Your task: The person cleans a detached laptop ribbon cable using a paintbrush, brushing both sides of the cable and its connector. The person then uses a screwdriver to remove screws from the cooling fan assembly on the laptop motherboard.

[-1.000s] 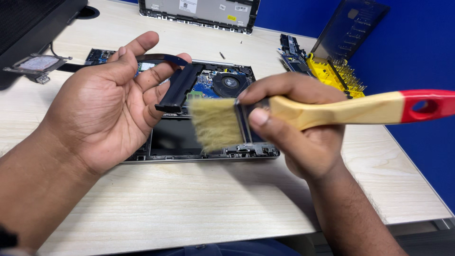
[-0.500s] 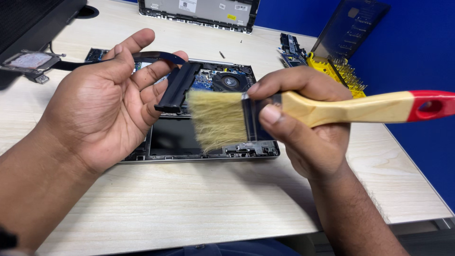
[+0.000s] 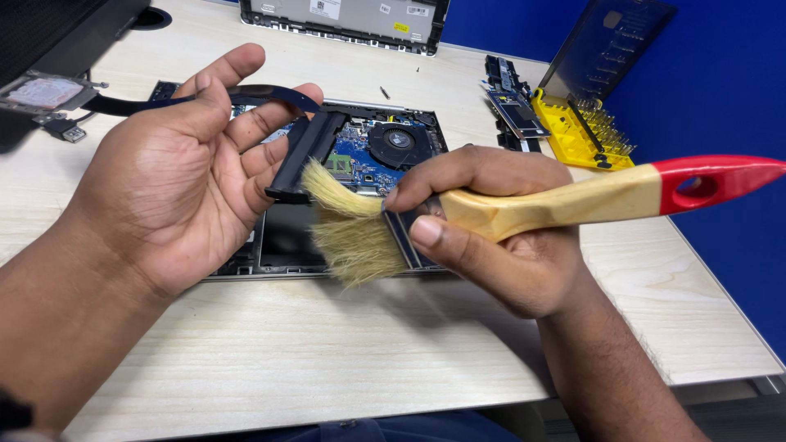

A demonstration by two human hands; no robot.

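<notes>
My left hand (image 3: pixel 176 176) holds a black heat sink with a curved pipe (image 3: pixel 295 147), palm up, above an opened laptop base (image 3: pixel 372 147) with a blue board and a round fan. My right hand (image 3: pixel 491 237) grips a flat paintbrush (image 3: pixel 573 196) with a pale wooden handle and a red end. Its light bristles (image 3: pixel 348 225) splay against the lower end of the heat sink.
A yellow screwdriver bit set with a dark lid (image 3: pixel 585 123) stands at the back right beside small circuit boards (image 3: pixel 512 102). A grey laptop cover (image 3: pixel 344 18) lies at the back. A drive and cable (image 3: pixel 45 94) sit at the left. The light wooden table (image 3: pixel 327 352) ends at the right.
The brush has swung left and down, so its bristles now bend against the heat sink's end. My left hand has stayed nearly still.
</notes>
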